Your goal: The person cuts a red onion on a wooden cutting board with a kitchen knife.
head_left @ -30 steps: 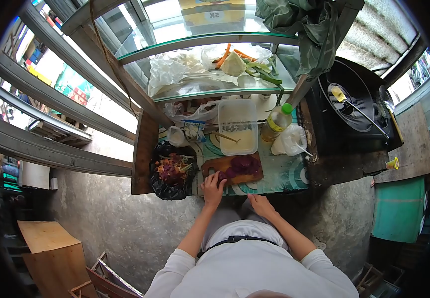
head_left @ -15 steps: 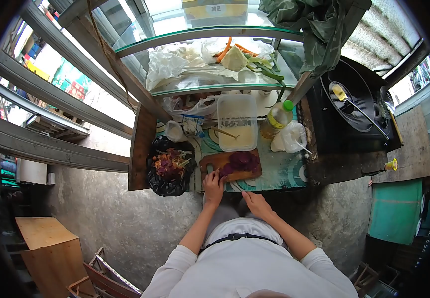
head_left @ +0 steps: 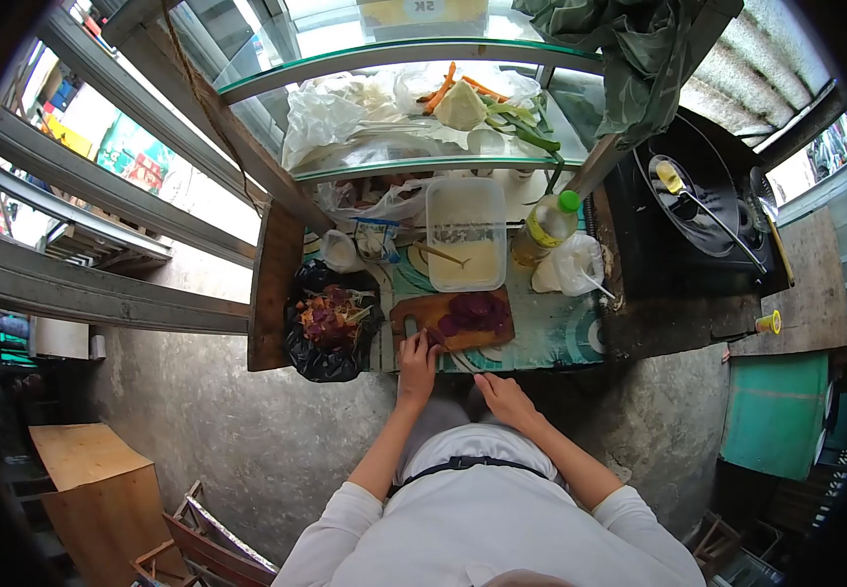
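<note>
A wooden cutting board [head_left: 419, 313] lies on the patterned counter, with a pile of purple vegetable slices [head_left: 474, 314] on its right half. My left hand [head_left: 416, 360] rests at the board's near left edge, its fingertips touching a purple piece there. Below the counter's front edge hangs my right hand [head_left: 505, 397], fingers loosely apart and holding nothing. A black bag of purple and orange peelings [head_left: 331, 320] sits just left of the board.
Behind the board stand a clear plastic tub [head_left: 467, 247] with pale batter, an oil bottle [head_left: 544, 229] with a green cap and a white bag [head_left: 572, 269]. A black wok [head_left: 702, 186] holds a ladle at the right. Vegetables lie on a glass shelf [head_left: 423, 161] above.
The view has drifted slightly. My left hand stays on the purple piece at the board's edge; my right hand remains low by the counter front.
</note>
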`<state>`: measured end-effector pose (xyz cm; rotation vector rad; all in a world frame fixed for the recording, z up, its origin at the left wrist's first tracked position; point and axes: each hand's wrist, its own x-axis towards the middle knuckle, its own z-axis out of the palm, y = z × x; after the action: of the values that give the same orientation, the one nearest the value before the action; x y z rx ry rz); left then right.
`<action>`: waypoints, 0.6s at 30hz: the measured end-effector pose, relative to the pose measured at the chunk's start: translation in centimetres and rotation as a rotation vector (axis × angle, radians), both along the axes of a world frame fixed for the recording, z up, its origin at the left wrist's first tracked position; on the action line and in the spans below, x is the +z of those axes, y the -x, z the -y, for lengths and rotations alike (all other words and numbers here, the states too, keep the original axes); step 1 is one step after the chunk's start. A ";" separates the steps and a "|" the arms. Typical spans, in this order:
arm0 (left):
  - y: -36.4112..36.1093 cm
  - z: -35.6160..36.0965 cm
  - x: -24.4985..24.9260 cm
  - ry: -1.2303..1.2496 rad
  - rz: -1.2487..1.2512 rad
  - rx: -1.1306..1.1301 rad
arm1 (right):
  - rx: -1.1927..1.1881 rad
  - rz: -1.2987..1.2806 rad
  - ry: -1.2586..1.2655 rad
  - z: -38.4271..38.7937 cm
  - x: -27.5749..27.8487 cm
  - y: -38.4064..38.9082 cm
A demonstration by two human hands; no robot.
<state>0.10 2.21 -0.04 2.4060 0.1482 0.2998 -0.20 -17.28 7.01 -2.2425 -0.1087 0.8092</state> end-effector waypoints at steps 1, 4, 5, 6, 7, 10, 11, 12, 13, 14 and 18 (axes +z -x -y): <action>0.0 0.1 0.0 -0.007 -0.007 0.003 | 0.001 0.005 -0.001 0.0 -0.1 0.1; 0.1 0.2 -0.5 -0.031 0.009 0.013 | -0.023 0.029 -0.031 -0.1 -0.3 0.3; 0.2 0.2 -0.8 -0.038 0.022 0.015 | -0.017 0.030 -0.021 -0.1 -0.2 0.3; 0.2 0.3 -0.8 -0.035 0.022 0.018 | -0.012 0.030 -0.011 -0.1 0.0 0.2; 0.2 0.3 -0.8 -0.032 0.023 0.021 | -0.007 0.031 -0.001 -0.2 0.0 0.2; 0.1 0.2 -0.6 -0.014 0.023 0.023 | 0.002 0.058 -0.006 0.0 -0.1 0.3; 0.1 0.2 -0.5 -0.004 0.022 0.023 | 0.000 0.053 -0.004 -0.1 0.0 0.3; 0.1 0.2 -0.4 -0.002 0.020 0.018 | -0.001 0.048 -0.002 -0.1 0.2 0.3; 0.1 0.1 -0.3 0.000 0.017 0.014 | -0.001 0.042 0.000 -0.1 0.3 0.3; 0.1 0.1 -0.2 0.003 0.015 0.011 | 0.001 0.047 0.011 -0.1 0.4 0.4; 0.0 0.1 -0.1 0.008 0.049 0.016 | 0.017 0.057 0.039 -0.2 0.6 0.3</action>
<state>0.11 2.15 -0.19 2.3889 0.1462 0.3645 -0.46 -17.04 7.58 -2.3054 -0.1406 0.7625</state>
